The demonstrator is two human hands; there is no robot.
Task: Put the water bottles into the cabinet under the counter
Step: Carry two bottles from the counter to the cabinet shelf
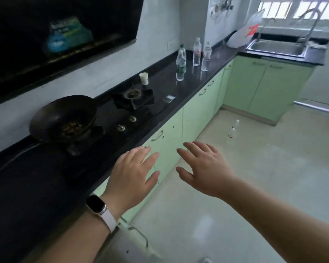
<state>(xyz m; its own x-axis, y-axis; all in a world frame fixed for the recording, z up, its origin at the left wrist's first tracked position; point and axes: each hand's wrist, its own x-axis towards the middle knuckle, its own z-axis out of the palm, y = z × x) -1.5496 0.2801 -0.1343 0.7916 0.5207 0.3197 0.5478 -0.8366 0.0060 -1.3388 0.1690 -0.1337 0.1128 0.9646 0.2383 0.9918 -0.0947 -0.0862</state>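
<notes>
Hovering empty, left hand (135,175) and right hand (201,166) spread wide, touching nothing.

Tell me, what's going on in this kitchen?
A person holds the left hand and the right hand out, open and empty. Three water bottles stand on the black counter, and at least one more bottle stands on the floor. The green cabinet doors below look closed; none of these bottles is put away yet.

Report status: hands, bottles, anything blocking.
Left hand, right hand open, empty. Three water bottles upright on counter, fourth bottle on floor. Cabinet doors closed.
</notes>
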